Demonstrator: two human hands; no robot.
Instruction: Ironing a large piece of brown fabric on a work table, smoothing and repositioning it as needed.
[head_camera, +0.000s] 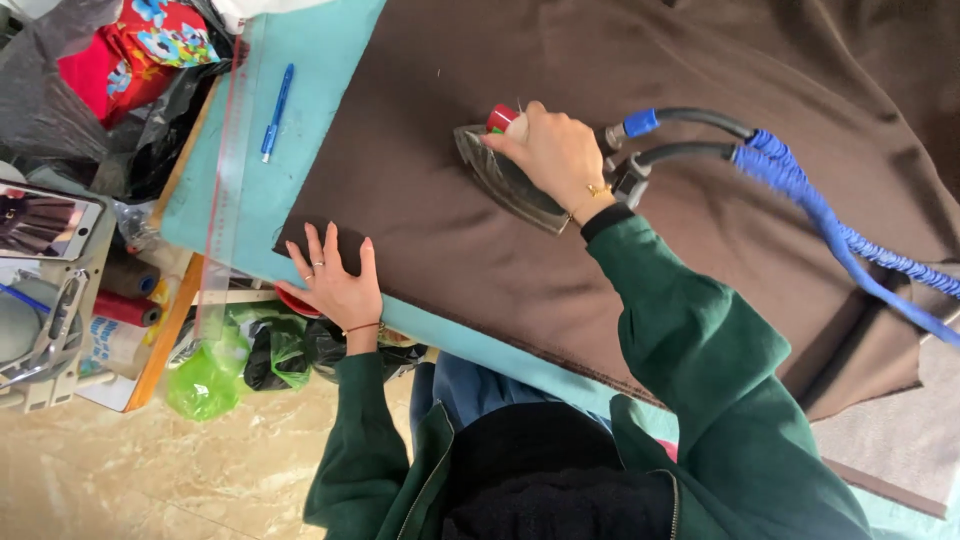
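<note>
Under our right hand (555, 150) sits an iron (505, 185), our fingers wrapped shut around its handle as it rests flat on the brown cloth (450, 230) spread over the teal surface (300, 120). Our left hand (335, 280) lies open with fingers spread, palm pressing the near edge of the cloth, well apart from the iron. Beyond the left hand lie a clear ruler (225, 170) and a blue pen (277, 110), while a blue-wrapped hose (830, 215) runs off from the iron past our right wrist.

hands: 2 (335, 280) (555, 150) | iron: 1 (510, 180) | brown cloth: 1 (600, 60) | pen: 1 (277, 112) | ruler: 1 (222, 200) | thread spools: 2 (128, 309) (130, 275)
</note>
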